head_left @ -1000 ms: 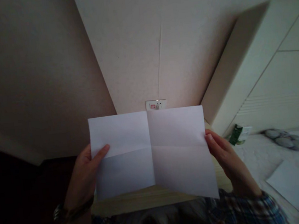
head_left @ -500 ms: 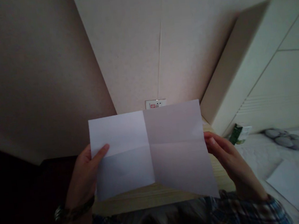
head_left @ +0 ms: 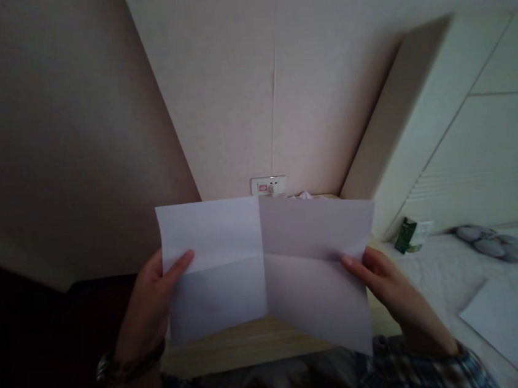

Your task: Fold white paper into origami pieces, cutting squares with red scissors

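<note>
Holding creased paper sheet (head_left: 229,265), left hand (head_left: 153,304) and right hand (head_left: 389,285) at edges

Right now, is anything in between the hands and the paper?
No, nothing visible is. The left hand grips the creased paper at its left edge, thumb on the front. The right hand holds its right side directly.

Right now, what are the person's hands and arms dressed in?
The left hand and right hand are bare, without gloves. A dark watch sits on the left wrist. A blue checked shirt sleeve reaches the right wrist; on the left arm it ends further up.
</note>
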The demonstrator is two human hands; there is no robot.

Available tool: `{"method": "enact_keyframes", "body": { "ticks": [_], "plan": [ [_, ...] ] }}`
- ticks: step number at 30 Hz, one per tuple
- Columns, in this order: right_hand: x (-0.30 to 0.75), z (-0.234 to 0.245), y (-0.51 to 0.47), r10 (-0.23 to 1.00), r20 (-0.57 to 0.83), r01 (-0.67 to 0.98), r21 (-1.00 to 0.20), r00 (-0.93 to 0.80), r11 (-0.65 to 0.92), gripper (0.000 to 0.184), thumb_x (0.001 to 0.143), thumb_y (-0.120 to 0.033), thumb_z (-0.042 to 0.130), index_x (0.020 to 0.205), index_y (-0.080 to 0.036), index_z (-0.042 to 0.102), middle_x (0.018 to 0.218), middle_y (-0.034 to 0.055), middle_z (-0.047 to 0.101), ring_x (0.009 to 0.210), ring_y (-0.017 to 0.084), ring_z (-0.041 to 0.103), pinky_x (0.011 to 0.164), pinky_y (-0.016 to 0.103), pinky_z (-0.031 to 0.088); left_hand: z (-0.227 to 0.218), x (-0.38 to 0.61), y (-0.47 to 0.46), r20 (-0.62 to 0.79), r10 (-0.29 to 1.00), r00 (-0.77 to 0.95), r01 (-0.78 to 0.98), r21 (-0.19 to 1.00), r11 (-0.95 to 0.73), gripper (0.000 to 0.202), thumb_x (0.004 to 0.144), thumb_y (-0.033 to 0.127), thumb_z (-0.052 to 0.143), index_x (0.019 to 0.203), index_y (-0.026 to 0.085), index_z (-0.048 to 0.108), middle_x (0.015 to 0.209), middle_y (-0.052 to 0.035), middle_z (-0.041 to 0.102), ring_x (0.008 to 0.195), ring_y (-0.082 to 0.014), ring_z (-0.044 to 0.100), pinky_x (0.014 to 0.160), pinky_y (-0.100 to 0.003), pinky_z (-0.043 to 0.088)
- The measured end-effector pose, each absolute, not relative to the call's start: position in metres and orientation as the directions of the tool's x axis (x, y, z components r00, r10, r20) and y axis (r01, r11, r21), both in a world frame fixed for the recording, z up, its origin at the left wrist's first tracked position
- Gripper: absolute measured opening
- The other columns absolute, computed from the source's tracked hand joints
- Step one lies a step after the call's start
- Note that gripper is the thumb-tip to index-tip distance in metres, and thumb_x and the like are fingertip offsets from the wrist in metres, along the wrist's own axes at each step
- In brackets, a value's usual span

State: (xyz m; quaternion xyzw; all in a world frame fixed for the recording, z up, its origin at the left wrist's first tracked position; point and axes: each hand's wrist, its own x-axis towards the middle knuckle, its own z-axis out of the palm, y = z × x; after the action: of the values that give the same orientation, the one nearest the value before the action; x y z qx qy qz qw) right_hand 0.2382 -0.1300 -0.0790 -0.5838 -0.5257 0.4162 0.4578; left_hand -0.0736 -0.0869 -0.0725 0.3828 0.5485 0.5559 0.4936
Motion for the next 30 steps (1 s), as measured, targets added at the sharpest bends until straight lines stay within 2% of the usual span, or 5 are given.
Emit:
{"method": "enact_keyframes", "body": {
  "ticks": [9,15,20,25,30],
  "plan": [
    [0.24,-0.086,-0.135,0.962,-0.235,-0.136,-0.967,0.138,-0.217,0.041,0.07,-0.054,0.071,0.083,-0.016,0.073,0.064,0.0048,0.071,0.052,0.016,0.058,0.045,0.025,0.043,-0.065,-0.078,-0.089,-0.134,0.974,-0.184,-0.13,0.985,0.112,0.051,0.057,0.041,0.082,0.1,0.018,0.068,0.084,-0.0013,0.076,0.07,-0.0155,0.067,0.059,-0.017,0.05],
    [0.236,-0.083,-0.136,0.948,-0.293,-0.294,-0.924,0.127,-0.246,0.032,0.073,-0.047,0.071,0.085,-0.017,0.073,0.069,0.0067,0.074,0.05,0.018,0.063,0.044,0.028,0.048,-0.055,-0.077,-0.09,-0.145,0.974,-0.172,-0.138,0.983,0.122,0.053,0.055,0.039,0.083,0.101,0.017,0.066,0.085,-0.0024,0.076,0.06,-0.0144,0.064,0.053,-0.019,0.05],
    [0.23,-0.077,-0.137,0.93,-0.336,-0.348,-0.898,0.147,-0.27,0.033,0.075,-0.048,0.066,0.091,-0.02,0.072,0.07,0.0081,0.075,0.049,0.024,0.067,0.04,0.034,0.051,-0.053,-0.08,-0.09,-0.099,0.976,-0.195,-0.066,0.994,0.087,0.07,0.054,0.041,0.083,0.116,0.022,0.057,0.097,-0.0035,0.074,0.053,-0.0122,0.061,0.046,-0.02,0.048],
    [0.231,-0.088,-0.129,0.947,-0.231,-0.245,-0.954,0.224,-0.175,0.039,0.079,-0.05,0.061,0.097,-0.017,0.07,0.073,0.0091,0.076,0.058,0.028,0.07,0.038,0.033,0.049,-0.064,-0.082,-0.087,-0.07,0.956,-0.285,-0.125,0.991,0.036,0.072,0.061,0.037,0.081,0.125,0.026,0.051,0.131,-0.0062,0.059,0.077,-0.0137,0.066,0.056,-0.018,0.05],
    [0.228,-0.097,-0.121,0.908,-0.204,-0.287,-0.953,0.365,-0.099,0.03,0.076,-0.05,0.064,0.084,-0.022,0.068,0.082,0.0084,0.076,0.07,0.03,0.07,0.05,0.038,0.055,-0.078,-0.065,-0.082,-0.009,0.963,-0.269,-0.255,0.965,-0.063,0.057,0.06,0.032,0.081,0.111,0.022,0.059,0.118,-0.0043,0.065,0.098,-0.0193,0.063,0.065,-0.02,0.052]
  ]
}}
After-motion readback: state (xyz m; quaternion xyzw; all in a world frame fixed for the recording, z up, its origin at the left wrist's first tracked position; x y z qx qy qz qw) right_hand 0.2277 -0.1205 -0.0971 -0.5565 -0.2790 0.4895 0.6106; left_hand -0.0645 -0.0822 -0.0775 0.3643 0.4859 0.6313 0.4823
